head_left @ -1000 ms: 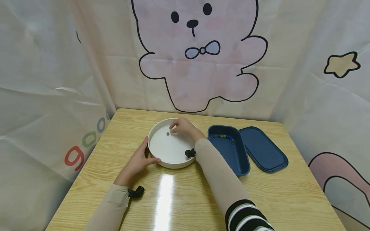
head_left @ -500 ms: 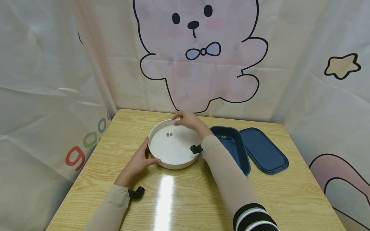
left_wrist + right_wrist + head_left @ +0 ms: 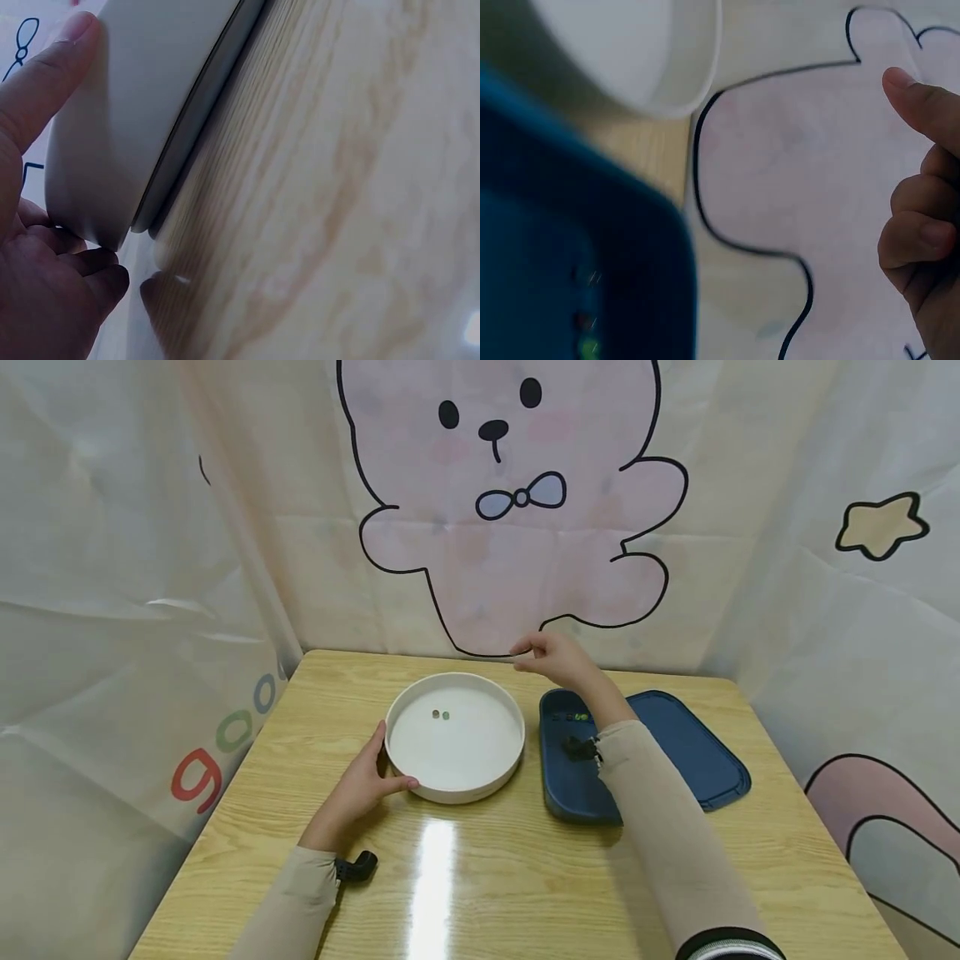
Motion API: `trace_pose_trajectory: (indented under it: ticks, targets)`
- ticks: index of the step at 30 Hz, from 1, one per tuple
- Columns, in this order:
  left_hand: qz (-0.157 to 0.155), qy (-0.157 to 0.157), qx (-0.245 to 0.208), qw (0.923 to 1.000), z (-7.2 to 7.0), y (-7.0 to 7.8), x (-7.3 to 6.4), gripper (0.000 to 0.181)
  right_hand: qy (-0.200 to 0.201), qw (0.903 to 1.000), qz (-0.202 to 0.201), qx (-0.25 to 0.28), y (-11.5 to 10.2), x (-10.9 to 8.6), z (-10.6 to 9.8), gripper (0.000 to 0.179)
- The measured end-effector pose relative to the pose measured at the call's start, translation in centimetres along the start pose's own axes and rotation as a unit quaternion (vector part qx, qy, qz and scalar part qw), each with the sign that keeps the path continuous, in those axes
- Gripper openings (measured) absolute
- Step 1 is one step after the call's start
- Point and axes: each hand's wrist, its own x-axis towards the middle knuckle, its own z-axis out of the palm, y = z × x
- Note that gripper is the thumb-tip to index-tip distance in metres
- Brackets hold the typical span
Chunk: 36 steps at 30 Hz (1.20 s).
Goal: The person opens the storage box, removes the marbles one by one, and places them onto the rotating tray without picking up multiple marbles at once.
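Observation:
My left hand holds the round white tray at its front left. The thumb lies along the front wall and the fingers curl at the left side; the left wrist view shows them against the wall. Inside the tray sit two small glassy beads, a brownish one and a greenish one, side by side. My right hand is raised above the far end of the blue box. Its fingers are loosely curled and nothing shows between them. Several small beads lie in the box, partly hidden by my right arm.
A flat blue lid lies right of the box, partly covered by my right forearm. The wooden table ends at a patterned cloth backdrop behind. A gap of table separates tray and box.
My right hand has left the greenish bead in the tray beside the brownish one. It has risen and moved right, over the blue box. My left hand keeps its hold on the tray.

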Motion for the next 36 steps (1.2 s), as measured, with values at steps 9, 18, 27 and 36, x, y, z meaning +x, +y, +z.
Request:
trace_pose_trajectory:
  ticks: [9, 18, 27, 36]
  targets:
    - [-0.016, 0.005, 0.017, 0.9997, 0.1, 0.0, 0.0, 0.134, 0.030, 0.9987, 0.017, -0.039, 5.8, -3.2, -1.2, 0.024]
    - [-0.004, 0.000, 0.015, 0.9999, 0.4, 0.1, 0.0, 0.134, -0.007, 0.9937, 0.095, -0.059, 9.4, -4.5, 0.3, 0.024]
    - [-0.007, 0.001, 0.023, 0.9997, 0.3, 0.1, 0.1, 0.134, -0.031, 0.9904, 0.111, -0.077, 11.4, -4.6, 1.6, 0.025]
    - [-0.003, -0.001, 0.017, 0.9998, 0.5, 0.0, 0.2, 0.133, -0.066, 0.9838, 0.141, -0.088, 12.5, -4.3, 3.1, 0.028]
